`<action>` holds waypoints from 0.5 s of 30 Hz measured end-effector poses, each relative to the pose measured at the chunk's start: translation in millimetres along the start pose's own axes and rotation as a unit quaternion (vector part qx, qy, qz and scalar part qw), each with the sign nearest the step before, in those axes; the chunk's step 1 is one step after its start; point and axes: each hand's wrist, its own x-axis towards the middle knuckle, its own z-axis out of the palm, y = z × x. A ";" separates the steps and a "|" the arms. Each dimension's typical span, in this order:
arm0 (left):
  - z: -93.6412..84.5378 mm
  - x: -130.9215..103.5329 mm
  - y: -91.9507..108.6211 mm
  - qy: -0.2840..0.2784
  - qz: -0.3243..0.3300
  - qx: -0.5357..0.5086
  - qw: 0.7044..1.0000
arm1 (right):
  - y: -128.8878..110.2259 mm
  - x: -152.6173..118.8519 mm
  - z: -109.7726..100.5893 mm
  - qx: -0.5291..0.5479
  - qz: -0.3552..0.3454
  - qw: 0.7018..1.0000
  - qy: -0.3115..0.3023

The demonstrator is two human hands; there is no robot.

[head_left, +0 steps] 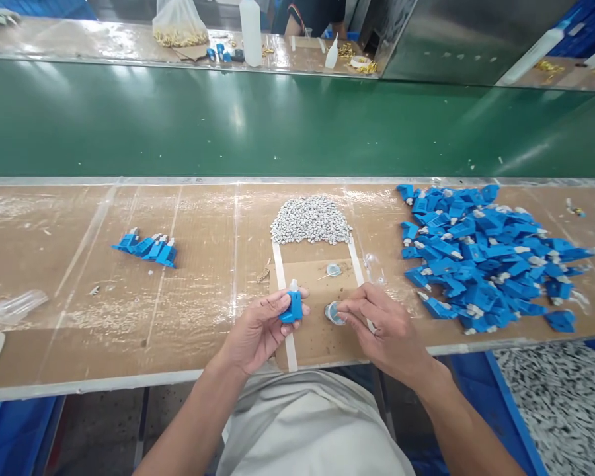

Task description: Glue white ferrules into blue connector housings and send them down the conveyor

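My left hand (264, 325) pinches a blue plastic part (292, 309) between thumb and fingers, its white tip pointing up. To the right, my right hand (384, 328) is closed in a pinch at the rim of a small clear cup (334, 313) with greyish contents. What those fingertips hold, if anything, is hidden. Just beyond the cup lies a small round lid-like disc (333, 270) with a thin stick beside it. Farther back, a pile of small grey-white pieces (311, 220) is spread on the cardboard-covered table (203, 291).
On the right lies a large heap of blue parts (476, 254); several more blue parts (149, 248) sit at the left. A green conveyor belt (178, 125) runs behind the table. Below right stands a blue bin (513, 413) of grey pieces. A person (317, 16) is across the belt.
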 end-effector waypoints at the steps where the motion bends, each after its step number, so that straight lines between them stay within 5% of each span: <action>1: 2.9 -0.6 0.1 -0.002 0.001 0.001 1.000 | -1.2 -0.4 -1.8 0.009 0.001 1.000 -0.012; 5: 15.4 -1.7 -1.3 -0.026 -0.010 0.006 1.000 | -0.7 -1.2 -11.1 0.083 0.057 0.995 0.000; 15: 37.8 6.6 -15.6 -0.098 -0.064 -0.002 0.993 | -15.3 1.1 -23.6 0.250 0.119 0.936 0.219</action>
